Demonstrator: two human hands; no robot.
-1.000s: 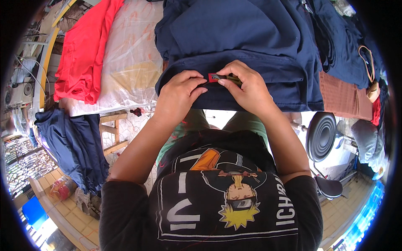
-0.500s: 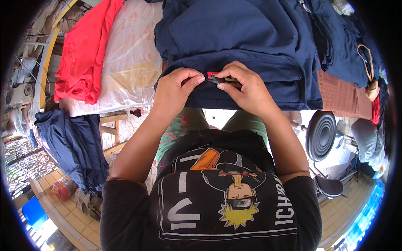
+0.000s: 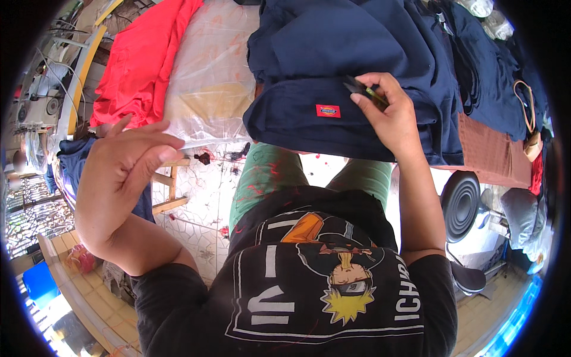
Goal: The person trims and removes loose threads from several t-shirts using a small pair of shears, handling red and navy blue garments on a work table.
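Note:
A stack of navy blue garments (image 3: 339, 41) lies before me, with a small red label (image 3: 328, 111) on its near folded band. Over that band, my right hand (image 3: 389, 113) is closed around small thread snips (image 3: 373, 93) with dark blades and yellowish-green on the body. The blades point left, above the label. My left hand (image 3: 128, 163) is away from the garments, off the table's near edge at the left. Its fingers are stretched and partly spread, the thumb close to the index finger; I see nothing held there.
Left of the stack, red garments (image 3: 140, 65) lie beside a plastic-covered surface (image 3: 208, 77). More navy garments (image 3: 488, 71) and brown fabric (image 3: 493, 149) are on the right. A round black stool seat (image 3: 461, 205) stands below them. Thread scraps dot the floor (image 3: 208, 196).
My left hand has left the label and swung far left, its fingers opening out. My right hand has lifted the snips up and right, uncovering the red label.

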